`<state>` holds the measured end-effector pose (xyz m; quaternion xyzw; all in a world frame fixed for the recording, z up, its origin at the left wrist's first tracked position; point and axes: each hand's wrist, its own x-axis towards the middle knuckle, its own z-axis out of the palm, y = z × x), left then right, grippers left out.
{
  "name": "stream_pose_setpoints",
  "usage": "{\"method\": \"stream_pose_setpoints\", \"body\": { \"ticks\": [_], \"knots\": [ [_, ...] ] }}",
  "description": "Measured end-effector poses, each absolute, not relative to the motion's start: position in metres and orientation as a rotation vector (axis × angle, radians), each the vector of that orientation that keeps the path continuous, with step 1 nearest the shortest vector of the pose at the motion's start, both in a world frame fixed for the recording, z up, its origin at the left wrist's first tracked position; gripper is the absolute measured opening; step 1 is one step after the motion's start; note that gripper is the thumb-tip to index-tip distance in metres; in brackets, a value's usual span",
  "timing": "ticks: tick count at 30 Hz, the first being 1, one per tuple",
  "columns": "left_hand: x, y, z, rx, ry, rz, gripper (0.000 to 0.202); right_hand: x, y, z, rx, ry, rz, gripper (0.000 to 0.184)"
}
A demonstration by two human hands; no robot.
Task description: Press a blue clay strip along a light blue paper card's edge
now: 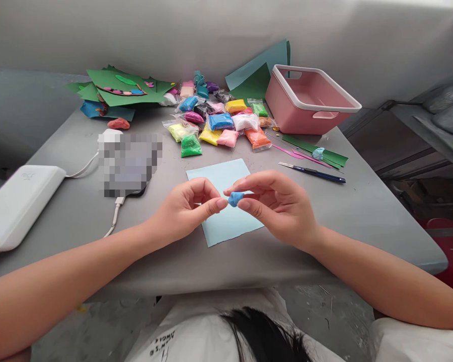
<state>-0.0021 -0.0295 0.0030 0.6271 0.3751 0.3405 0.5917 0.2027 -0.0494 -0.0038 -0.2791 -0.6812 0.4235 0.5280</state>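
A small lump of blue clay point(235, 198) is pinched between both of my hands above a pale blue sheet of paper point(226, 201) on the grey table point(79, 216). My right hand point(277, 203) grips the lump between thumb and fingertips. My left hand point(184, 208) has its fingers curled, with thumb and forefinger touching the lump's left side.
Several small bags of coloured clay point(219, 125) lie behind the paper. A pink plastic tub point(309, 100) stands at the back right. Green paper cut-outs point(121, 88) are at the back left. A blue-handled tool point(313, 172), a white power bank point(18, 203) and a blurred phone point(128, 163) lie nearby.
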Motion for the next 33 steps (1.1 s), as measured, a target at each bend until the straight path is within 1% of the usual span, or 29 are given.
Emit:
{"method": "stream_pose_setpoints", "body": {
  "ticks": [5,8,11,13,17,20,22,24,26,33],
  "knots": [
    [-0.001,-0.030,0.000,1.519,0.884,0.819,0.035,0.200,-0.051,-0.004,-0.691,-1.654,1.113,0.009],
    [-0.002,-0.030,-0.003,1.565,0.899,0.823,0.030,0.201,-0.051,-0.001,-0.700,-1.610,1.137,0.010],
    [-0.004,-0.029,-0.004,1.652,0.936,0.852,0.027,0.202,-0.051,0.003,-0.712,-1.514,1.231,0.016],
    [-0.005,-0.029,-0.003,1.687,0.955,0.848,0.029,0.203,-0.052,0.005,-0.728,-1.499,1.290,0.014],
    [-0.003,-0.031,0.004,1.547,0.810,0.686,0.042,0.201,-0.054,0.008,-0.732,-1.513,1.337,0.001],
    [-0.001,-0.033,0.009,1.420,0.682,0.566,0.050,0.198,-0.056,0.008,-0.658,-1.477,1.470,0.006],
    [0.000,-0.034,0.010,1.393,0.666,0.551,0.052,0.198,-0.057,0.008,-0.643,-1.428,1.592,0.005],
    [0.000,-0.035,0.010,1.397,0.675,0.550,0.052,0.198,-0.056,0.008,-0.673,-1.368,1.698,0.003],
    [-0.001,-0.035,0.009,1.408,0.692,0.549,0.053,0.198,-0.055,0.007,-0.707,-1.304,1.782,0.006],
    [-0.002,-0.037,0.008,1.457,0.740,0.529,0.052,0.199,-0.052,0.003,-0.726,-1.150,1.989,0.009]
  ]
}}
